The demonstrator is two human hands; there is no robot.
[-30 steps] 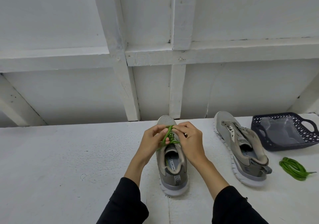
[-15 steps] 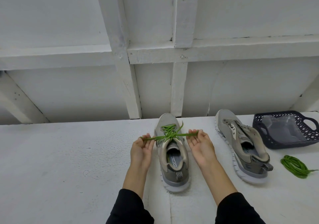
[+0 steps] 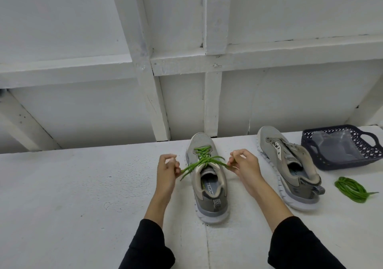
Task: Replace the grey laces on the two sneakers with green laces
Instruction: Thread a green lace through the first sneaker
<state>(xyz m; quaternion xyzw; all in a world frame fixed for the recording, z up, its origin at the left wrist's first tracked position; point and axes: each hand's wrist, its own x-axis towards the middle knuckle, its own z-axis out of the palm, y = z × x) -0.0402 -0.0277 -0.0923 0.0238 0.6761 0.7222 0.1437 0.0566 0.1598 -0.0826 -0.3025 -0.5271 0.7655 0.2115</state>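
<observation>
Step in hand: tying off the green lace (image 3: 202, 161) on the near sneaker (image 3: 208, 177), which stands heel toward the person in the middle of the white surface (image 3: 72, 196); the lace crosses the eyelets and a knot sits at the top of the tongue, by my reading about to be drawn tight or made into a bow.
Left hand (image 3: 166, 170): just left of the near sneaker, wrist bent, fingers curled and pinching one free end of the green lace, which runs taut from the knot down to the fingers.
Right hand (image 3: 242, 164): just right of the same sneaker, thumb and fingers pinching the other end, held about level with the left.
Next move: likely an even outward pull from both hands, then forming loops; the ends look short, so the grip needs to sit near the tips.
Second sneaker (image 3: 290, 165): well to the right, tilted, no lace visible in it.
Spare green lace (image 3: 352, 190): coiled on the surface right of the second sneaker, untouched.
Dark basket (image 3: 339, 146): at the far right; whether it holds the grey laces I cannot tell.
</observation>
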